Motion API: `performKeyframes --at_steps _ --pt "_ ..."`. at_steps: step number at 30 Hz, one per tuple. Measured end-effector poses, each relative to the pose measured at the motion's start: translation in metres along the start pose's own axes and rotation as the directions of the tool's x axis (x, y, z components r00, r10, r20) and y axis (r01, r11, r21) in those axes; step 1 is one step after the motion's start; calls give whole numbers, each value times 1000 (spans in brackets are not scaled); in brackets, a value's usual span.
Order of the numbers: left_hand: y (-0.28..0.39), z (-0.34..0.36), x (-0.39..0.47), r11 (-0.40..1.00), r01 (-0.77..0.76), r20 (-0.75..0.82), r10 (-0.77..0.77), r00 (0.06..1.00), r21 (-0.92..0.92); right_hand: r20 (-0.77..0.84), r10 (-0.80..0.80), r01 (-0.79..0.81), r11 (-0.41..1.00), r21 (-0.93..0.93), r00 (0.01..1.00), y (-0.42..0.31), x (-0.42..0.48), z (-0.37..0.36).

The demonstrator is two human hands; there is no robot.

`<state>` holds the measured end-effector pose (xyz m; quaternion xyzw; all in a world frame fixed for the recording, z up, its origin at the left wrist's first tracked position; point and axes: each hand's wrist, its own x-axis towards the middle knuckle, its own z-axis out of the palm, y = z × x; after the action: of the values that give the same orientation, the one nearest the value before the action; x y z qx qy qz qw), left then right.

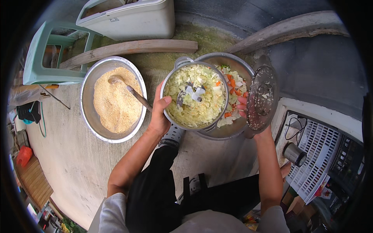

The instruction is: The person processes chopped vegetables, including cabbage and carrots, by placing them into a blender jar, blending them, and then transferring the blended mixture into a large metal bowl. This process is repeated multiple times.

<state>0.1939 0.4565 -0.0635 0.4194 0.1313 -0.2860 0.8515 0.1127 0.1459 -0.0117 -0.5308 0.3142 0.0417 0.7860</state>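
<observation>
My left hand [161,112] grips the near-left side of a food chopper bowl [172,84], its thumb over the rim. Finely chopped pale vegetable [186,119] with orange flecks fills it around a blade with a whitish hub [194,93]. In my right hand [243,106] is the dark translucent lid [263,96], tilted on edge, with vegetable bits stuck to its face. Behind and partly hidden by the chopper bowl is a steel basin [221,134] holding coarse white and orange vegetable pieces [233,87].
At left, a metal basin [87,116] holds yellowish coarse meal [116,102] and a ladle [137,96]. Beyond lie a wooden beam [137,46], a green plastic stool [32,64] and a pale bin [145,20]. A white slatted plastic crate [314,151] and metal cup [294,153] are at right.
</observation>
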Motion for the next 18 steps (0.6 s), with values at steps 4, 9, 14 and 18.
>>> performKeyframes --at_steps 4,9,14,18 --pt "20 -14 -10 990 -141 -161 136 978 -22 -207 -60 -57 856 -514 977 47 33 -52" --pt "51 -40 -34 969 -246 -314 228 922 -17 -156 -260 -122 143 -982 953 64 42 -26" --pt "72 -67 -53 930 -366 -443 337 831 21 266 -470 266 -67 -962 842 66 53 17" --pt "83 -100 -67 868 -484 -544 461 701 111 540 -391 666 401 -629 746 44 36 160"
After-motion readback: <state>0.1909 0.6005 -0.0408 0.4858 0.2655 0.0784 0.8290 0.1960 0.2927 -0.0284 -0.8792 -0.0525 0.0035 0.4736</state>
